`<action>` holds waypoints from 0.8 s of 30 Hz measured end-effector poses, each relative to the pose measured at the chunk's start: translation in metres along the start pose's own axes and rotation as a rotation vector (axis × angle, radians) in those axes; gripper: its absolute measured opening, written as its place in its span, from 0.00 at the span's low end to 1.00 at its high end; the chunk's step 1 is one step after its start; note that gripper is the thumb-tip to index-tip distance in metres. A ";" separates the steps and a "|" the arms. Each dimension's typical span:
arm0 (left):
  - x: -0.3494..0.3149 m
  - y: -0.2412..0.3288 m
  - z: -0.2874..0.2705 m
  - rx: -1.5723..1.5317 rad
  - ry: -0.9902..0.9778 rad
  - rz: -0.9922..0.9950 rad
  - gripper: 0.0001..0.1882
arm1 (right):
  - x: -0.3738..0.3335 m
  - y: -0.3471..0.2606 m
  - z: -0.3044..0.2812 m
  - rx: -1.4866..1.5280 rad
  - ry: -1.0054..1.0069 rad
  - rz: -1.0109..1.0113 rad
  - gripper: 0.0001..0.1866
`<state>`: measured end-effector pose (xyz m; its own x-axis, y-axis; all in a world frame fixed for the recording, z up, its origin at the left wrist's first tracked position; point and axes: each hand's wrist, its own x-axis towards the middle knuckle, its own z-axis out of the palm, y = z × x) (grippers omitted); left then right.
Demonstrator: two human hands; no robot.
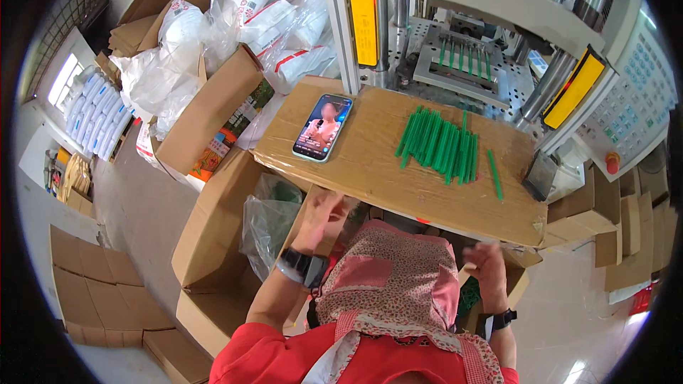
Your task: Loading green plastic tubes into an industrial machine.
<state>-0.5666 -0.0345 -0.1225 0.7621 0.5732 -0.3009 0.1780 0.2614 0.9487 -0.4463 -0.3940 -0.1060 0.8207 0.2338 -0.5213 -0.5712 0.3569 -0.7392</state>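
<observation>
Just below the front edge of the brown cardboard-covered work surface [363,163] is my left hand [326,215], its fingers loosely apart with nothing visible in them. My right hand [489,263] hangs lower, off the right front of that surface, its fingers smeared by motion. A pile of green plastic sticks [437,144] lies on the right half of the surface. One single green stick [495,174] rests apart to the right of the pile. Behind, several green strips [466,57] sit in the metal mould [430,75] of a press.
A lit phone [322,128] lies left of the pile. Yellow guard bars [363,20] flank the press, with a button panel [626,92] at right. Open cardboard boxes [203,224] stand by my left arm. White sacks [263,21] are heaped at the back left.
</observation>
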 end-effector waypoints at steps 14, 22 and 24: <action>0.012 0.082 0.073 0.351 -0.006 0.605 0.09 | 0.028 -0.093 0.030 -0.879 -0.072 -0.783 0.12; 0.031 0.062 0.076 0.467 0.045 0.729 0.10 | 0.033 -0.090 0.028 -0.875 -0.037 -0.840 0.12; 0.031 0.061 0.078 0.451 0.082 0.761 0.10 | 0.034 -0.090 0.028 -0.858 -0.039 -0.839 0.12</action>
<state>-0.4831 -0.0611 -0.0661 0.7303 0.5249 0.4373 -0.1173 -0.5343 0.8371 -0.3669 -0.3932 -0.0450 0.9326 0.2490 0.2613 0.3314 -0.3039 -0.8932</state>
